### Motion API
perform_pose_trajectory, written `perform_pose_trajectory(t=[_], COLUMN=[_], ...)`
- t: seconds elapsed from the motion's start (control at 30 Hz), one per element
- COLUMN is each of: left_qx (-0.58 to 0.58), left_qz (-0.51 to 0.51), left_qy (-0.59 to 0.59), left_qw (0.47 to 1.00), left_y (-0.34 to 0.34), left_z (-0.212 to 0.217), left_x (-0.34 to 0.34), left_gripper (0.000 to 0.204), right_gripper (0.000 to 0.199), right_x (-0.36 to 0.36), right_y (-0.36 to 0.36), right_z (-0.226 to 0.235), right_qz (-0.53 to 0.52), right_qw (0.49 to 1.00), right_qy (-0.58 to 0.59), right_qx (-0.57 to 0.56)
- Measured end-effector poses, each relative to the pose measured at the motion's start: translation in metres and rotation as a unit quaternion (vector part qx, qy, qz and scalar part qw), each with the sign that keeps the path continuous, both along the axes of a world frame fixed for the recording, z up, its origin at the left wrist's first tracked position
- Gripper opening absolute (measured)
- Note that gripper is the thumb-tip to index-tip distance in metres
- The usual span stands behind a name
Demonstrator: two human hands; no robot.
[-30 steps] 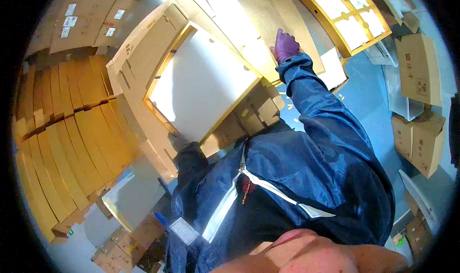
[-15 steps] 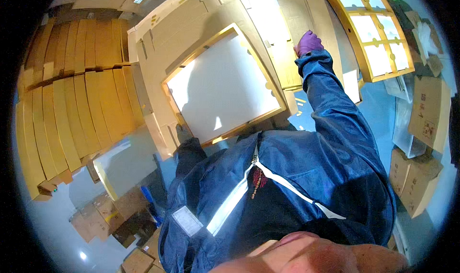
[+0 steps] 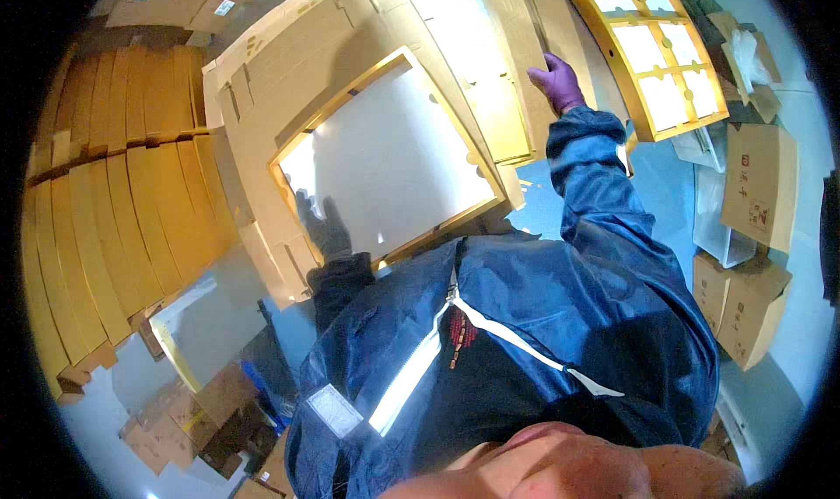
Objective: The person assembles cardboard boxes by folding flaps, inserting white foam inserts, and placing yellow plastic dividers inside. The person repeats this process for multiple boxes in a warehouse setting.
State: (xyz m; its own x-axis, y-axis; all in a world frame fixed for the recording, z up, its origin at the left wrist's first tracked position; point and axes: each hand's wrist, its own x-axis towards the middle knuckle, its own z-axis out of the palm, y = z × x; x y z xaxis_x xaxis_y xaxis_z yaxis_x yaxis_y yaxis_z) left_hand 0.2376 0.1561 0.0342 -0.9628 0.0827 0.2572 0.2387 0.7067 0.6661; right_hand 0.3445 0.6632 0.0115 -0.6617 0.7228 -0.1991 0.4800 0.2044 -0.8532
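Observation:
A shallow box with a yellowish frame and a white panel [image 3: 411, 158] inside lies tilted at the middle. My left hand [image 3: 335, 226], dark in shadow, is over its near left corner. The fingers look apart, with nothing seen in them. My right hand [image 3: 560, 86] wears a purple glove and is beside a long cardboard strip [image 3: 518, 35], its thumb over the strip's right edge. Thumb and forefinger are stretched apart; the other fingers are partly hidden. Beside the strip lie yellow flat pieces [image 3: 499, 118].
A yellow-framed box with several white compartments [image 3: 647, 52] stands at the far right. Large cardboard [image 3: 262, 105] lies under the middle box. Rows of yellow-brown boxes [image 3: 105, 228] line the left. Cartons [image 3: 759, 184] and a clear plastic bin [image 3: 722, 210] stand at right.
My left hand has moved from the box's near left edge to over its corner. My right hand has opened from a closed grip near the yellow pieces. The whole view has shifted slightly.

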Motion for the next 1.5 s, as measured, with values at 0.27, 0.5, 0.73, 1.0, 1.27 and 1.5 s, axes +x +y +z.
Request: perform_pose_trajectory(t=[0.27, 0.5, 0.73, 1.0, 1.27, 1.5], left_qx=[0.314, 0.324, 0.207, 0.147, 0.156, 0.168], left_qz=[-0.31, -0.368, -0.457, -0.495, -0.521, -0.466], left_qy=[-0.542, -0.587, -0.546, -0.566, -0.533, -0.533], left_qw=[0.715, 0.644, 0.671, 0.643, 0.648, 0.686], left_y=[0.292, 0.267, 0.265, 0.255, 0.254, 0.245], left_z=[0.121, 0.109, 0.083, 0.064, 0.077, 0.108], left_x=[0.07, 0.101, 0.118, 0.135, 0.158, 0.153], left_gripper=[0.054, 0.041, 0.039, 0.04, 0.042, 0.037], right_gripper=[0.038, 0.06, 0.052, 0.055, 0.039, 0.042], right_x=[0.068, 0.161, 0.2, 0.255, 0.226, 0.217], right_y=[-0.13, -0.115, -0.128, -0.125, -0.112, -0.126], right_z=[0.135, 0.131, 0.084, 0.097, 0.107, 0.123], right_qz=[0.097, 0.04, 0.042, 0.227, 0.052, 0.062], right_qw=[0.968, 0.973, 0.967, 0.963, 0.972, 0.975], right_qy=[-0.001, 0.148, 0.124, -0.068, 0.127, 0.162], right_qx=[0.23, -0.175, -0.22, -0.132, -0.191, -0.136])
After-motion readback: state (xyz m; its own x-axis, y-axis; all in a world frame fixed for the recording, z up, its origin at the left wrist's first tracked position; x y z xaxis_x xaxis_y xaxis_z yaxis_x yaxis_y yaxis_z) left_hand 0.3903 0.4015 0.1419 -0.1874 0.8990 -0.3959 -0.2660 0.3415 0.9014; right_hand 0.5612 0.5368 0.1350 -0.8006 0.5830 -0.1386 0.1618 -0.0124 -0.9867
